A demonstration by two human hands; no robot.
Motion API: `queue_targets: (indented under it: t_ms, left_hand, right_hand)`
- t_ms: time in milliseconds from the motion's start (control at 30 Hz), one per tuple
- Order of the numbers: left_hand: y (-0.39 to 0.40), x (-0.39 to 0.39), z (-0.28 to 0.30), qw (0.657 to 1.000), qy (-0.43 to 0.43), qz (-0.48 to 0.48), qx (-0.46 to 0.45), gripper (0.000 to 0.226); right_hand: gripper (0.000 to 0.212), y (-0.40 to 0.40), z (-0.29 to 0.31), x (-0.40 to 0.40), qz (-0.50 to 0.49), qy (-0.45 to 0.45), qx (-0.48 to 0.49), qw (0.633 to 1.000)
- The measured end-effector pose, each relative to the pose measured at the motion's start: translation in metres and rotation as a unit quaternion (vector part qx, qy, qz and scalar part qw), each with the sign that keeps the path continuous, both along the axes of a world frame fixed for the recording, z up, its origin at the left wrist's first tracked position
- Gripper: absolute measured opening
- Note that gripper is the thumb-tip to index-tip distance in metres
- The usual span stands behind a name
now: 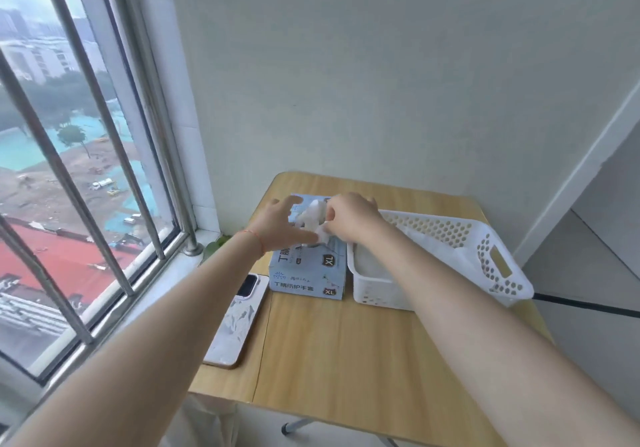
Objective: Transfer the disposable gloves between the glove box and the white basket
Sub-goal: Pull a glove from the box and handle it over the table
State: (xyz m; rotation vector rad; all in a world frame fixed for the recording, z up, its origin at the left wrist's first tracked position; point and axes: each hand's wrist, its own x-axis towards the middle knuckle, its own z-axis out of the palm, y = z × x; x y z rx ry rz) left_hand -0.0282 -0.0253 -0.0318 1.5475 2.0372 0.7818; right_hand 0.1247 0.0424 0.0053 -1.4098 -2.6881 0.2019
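Both hands at the glove box, working a white glove

Right hand pinches the crumpled, thin glove over the box top; left hand spread wide, steadying beside it — the white basket already holds pale gloves, so I judge the transfer partway, direction unclear

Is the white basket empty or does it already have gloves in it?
Not empty. The white basket holds pale, crumpled material on its floor, likely gloves, though too blurred to confirm. It sits beside the glove box.
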Motion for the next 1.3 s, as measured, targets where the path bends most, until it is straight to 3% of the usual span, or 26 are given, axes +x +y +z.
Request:
queue_targets:
  t_ms: [133,267,333,500,667,833,933,1033,1100,1233,1300]
  left_hand:
    - [-0.002,0.004,-0.008,0.997,0.062,-0.048,-0.008,0.111]
    - [-0.006,0.005,-0.009,0.993,0.102,-0.054,-0.041,0.121]
    - [-0.008,0.004,-0.008,0.990,0.121,-0.055,-0.052,0.121]
    - [-0.012,0.006,-0.010,0.987,0.142,-0.051,-0.061,0.118]
    - [-0.011,0.003,-0.013,0.993,0.096,-0.046,-0.057,0.119]
    - [-0.013,0.008,-0.014,0.995,0.082,-0.037,-0.037,0.119]
    - [-0.016,0.005,-0.018,0.997,0.067,-0.032,-0.035,0.117]
    - [-0.014,0.002,-0.019,0.996,0.069,-0.028,-0.041,0.117]
    - [-0.014,0.004,-0.014,0.996,0.076,-0.044,-0.035,0.109]
    - [-0.010,0.010,0.001,0.997,-0.036,-0.005,0.072,0.047]
    - [-0.005,0.013,0.003,0.991,-0.054,0.018,0.123,0.028]
  right_hand:
    - [0.013,0.002,0.008,-0.001,-0.022,0.065,-0.038,0.997]
    - [0.007,0.006,0.004,-0.006,-0.062,0.131,-0.032,0.989]
    - [0.025,0.008,-0.001,-0.012,-0.057,0.164,-0.054,0.983]
    - [0.014,0.008,-0.007,-0.022,-0.035,0.136,-0.053,0.989]
    - [0.015,0.010,0.001,-0.010,-0.029,0.174,-0.036,0.984]
    - [0.040,0.006,-0.003,-0.018,0.049,0.090,-0.111,0.989]
    - [0.028,0.004,-0.007,-0.024,0.036,0.016,-0.050,0.998]
    - [0.008,0.003,-0.003,-0.017,0.017,0.067,0.001,0.998]
    - [0.012,0.002,0.002,-0.011,0.007,0.105,-0.002,0.994]
    - [0.009,0.004,0.011,-0.002,0.022,0.065,-0.031,0.997]
    - [0.008,0.006,0.014,0.002,0.034,0.044,-0.027,0.998]
